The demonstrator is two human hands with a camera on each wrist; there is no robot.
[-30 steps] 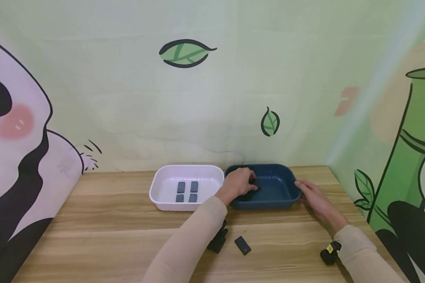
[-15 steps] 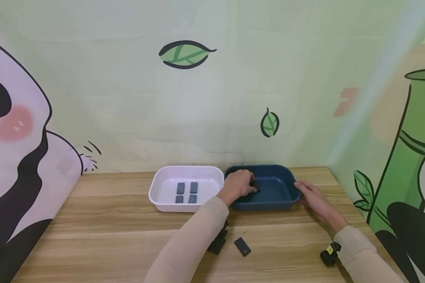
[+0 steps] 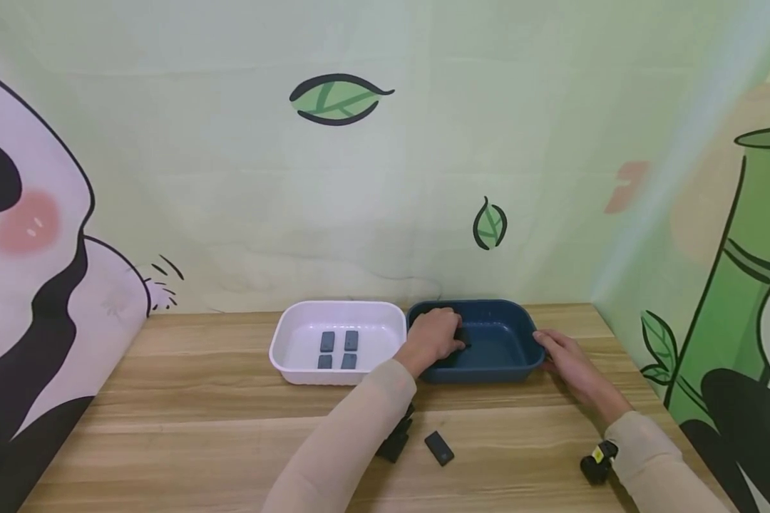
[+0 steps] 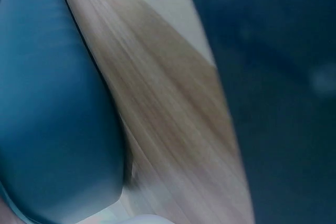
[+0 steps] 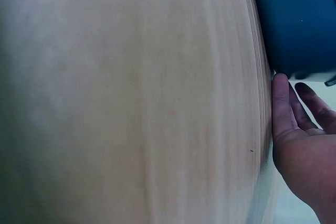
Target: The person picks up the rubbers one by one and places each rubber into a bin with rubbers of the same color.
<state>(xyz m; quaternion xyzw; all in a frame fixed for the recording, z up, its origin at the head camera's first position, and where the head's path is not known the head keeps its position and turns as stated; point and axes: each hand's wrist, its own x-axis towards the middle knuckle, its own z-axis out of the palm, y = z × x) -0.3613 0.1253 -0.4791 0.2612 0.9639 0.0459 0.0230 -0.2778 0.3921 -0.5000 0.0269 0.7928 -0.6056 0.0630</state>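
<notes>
Inside the left part of the dark blue tray (image 3: 497, 370), my left hand (image 3: 431, 336) has its fingers curled at a small dark rectangular block (image 3: 464, 336), mostly hidden by the hand. My right hand (image 3: 567, 360) grips the tray's right end, its thumb at the rim. In the right wrist view, the fingers of the right hand (image 5: 304, 129) reach the lower edge of the tray (image 5: 299, 19). The tray's outer wall (image 4: 58, 93) fills the left side of the left wrist view.
A white tray (image 3: 289, 367) stands against the blue one on its left, with several small grey-blue blocks (image 3: 351, 340) in it. A black rectangular block (image 3: 439, 448) lies on the wooden table (image 3: 186, 427). More black pieces (image 3: 394, 443) sit beside the left sleeve.
The left hand stays in the blue tray, with only a slight shift of the hand and forearm. The right hand keeps its grip on the tray's end.
</notes>
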